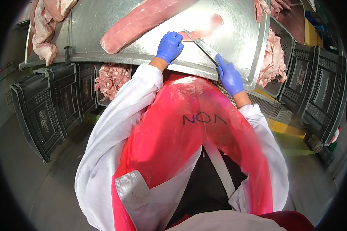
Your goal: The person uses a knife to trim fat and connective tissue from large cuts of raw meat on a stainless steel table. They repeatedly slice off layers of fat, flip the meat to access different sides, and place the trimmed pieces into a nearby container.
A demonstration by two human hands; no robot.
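Observation:
My left hand [169, 47], in a blue glove, is closed on the left end of a thin strip of meat [199, 34] lying on the metal table. The fingertips partly hide that end. In my right hand [230, 76], also blue-gloved, is a knife [201, 44], its blade angled up and left. The blade's tip lies over or against the strip close to my left fingers; whether it cuts in cannot be made out. Beyond my left hand rests a long pink loin of meat [138, 25], running up past the top edge of the view.
Steel rims edge the metal table [235, 54]. More meat [46, 29] hangs over its left end, near a thin dark-ended tool [68, 54]. Crates of trimmings [112, 79] and pale meat [273, 57] flank me. Dark crates [52, 106] stand at left, others [314, 92] at right.

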